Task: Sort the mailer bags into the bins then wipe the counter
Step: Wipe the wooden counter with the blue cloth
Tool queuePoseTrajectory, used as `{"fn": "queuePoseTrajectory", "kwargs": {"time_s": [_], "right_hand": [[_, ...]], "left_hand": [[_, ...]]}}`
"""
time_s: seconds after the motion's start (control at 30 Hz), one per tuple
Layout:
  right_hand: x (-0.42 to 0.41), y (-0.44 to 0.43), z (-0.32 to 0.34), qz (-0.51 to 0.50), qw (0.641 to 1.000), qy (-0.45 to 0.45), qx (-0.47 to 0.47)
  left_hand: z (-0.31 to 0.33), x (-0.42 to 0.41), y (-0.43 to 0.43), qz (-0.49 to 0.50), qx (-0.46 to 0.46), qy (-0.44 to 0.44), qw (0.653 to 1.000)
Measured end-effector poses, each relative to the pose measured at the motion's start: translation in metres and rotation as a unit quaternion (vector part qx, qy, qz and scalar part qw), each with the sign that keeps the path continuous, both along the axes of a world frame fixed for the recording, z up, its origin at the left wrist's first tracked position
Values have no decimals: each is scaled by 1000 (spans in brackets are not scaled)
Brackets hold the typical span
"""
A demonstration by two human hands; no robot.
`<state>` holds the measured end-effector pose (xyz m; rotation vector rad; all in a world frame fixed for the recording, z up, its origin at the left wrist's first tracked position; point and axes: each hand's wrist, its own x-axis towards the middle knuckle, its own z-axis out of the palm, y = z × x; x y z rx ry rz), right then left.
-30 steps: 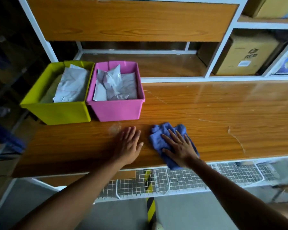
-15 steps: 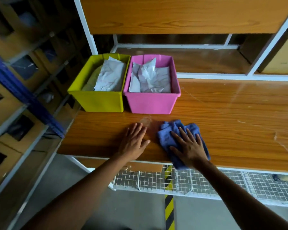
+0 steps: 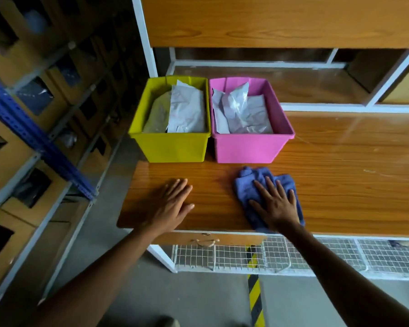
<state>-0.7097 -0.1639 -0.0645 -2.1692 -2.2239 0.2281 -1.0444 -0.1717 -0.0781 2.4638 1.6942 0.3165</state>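
the right hand (image 3: 276, 206) is lying flat on the blue cloth (image 3: 250, 185), with its fingers straight and spread and its palm pressing down. nothing is being gripped or pinched. the cloth is sitting crumpled on the wooden counter (image 3: 340, 185), near the front edge, just in front of the pink bin (image 3: 246, 149) and apart from it.

the left hand (image 3: 172, 204) is resting flat on the bare counter with its fingers straight and close together and its thumb out, holding nothing. it is lying in front of the yellow-green bin (image 3: 175, 147), well to the left of the cloth.

the two bins are standing upright side by side at the back left of the counter. whether their rims are touching cannot be told. a grey-white mailer bag (image 3: 187, 112) is lying in the yellow-green bin beside a duller one. crumpled mailer bags (image 3: 241, 109) are filling the pink bin, one poking up to rim height.

wire mesh baskets (image 3: 293, 256) are hanging under the counter. a yellow-and-black stripe (image 3: 255, 296) is running along the floor below. a blue rack upright (image 3: 33, 138) is crossing the left side.
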Motion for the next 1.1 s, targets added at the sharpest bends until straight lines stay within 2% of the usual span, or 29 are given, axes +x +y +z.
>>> {"fn": "queuePoseTrajectory", "kwargs": {"time_s": [0.1,0.17,0.2,0.27,0.33,0.4,0.43,0.5,0.57,0.63,0.7,0.73,0.77,0.83,0.87,0.97,1.03,1.1], "right_hand": [[-26,14,6,-207,976,61,-10],[-78,14,5,-233,970,60,-6],[-106,11,1,-189,981,51,1],[-146,2,-3,-37,999,26,2],[-151,-1,-3,109,994,4,-12],[-130,0,-4,145,989,12,5],[-118,-1,-4,101,994,18,21],[-107,2,-4,-71,997,27,35],[-132,10,0,-219,974,45,21],[-180,16,4,-264,963,49,3],[-227,19,5,-210,977,48,-9],[-248,20,4,-169,985,46,-12],[-269,20,4,-127,991,44,-11],[-304,22,6,-41,998,43,-11],[-317,23,8,0,999,40,-18],[-322,19,10,104,994,22,-20],[-302,8,10,190,981,21,-13],[-273,-4,5,241,970,27,4]], "left_hand": [[4,-30,0,37,-1,-31,999],[4,-50,3,85,4,-30,996],[4,-59,5,119,9,-14,993],[5,-72,8,196,-11,2,981],[8,-75,12,252,-61,-26,966],[9,-77,16,270,-87,-66,957],[10,-79,18,268,-88,-90,955],[10,-87,22,272,-94,-146,947],[12,-92,22,290,-111,-214,926],[19,-95,22,319,-167,-329,873],[27,-98,24,357,-192,-429,807],[28,-100,25,388,-191,-482,762],[28,-102,28,410,-197,-553,698],[27,-105,29,386,-231,-682,577],[27,-106,28,362,-252,-715,543],[26,-109,28,349,-272,-762,474],[24,-113,29,343,-259,-787,443],[27,-115,28,365,-252,-770,458]]}}
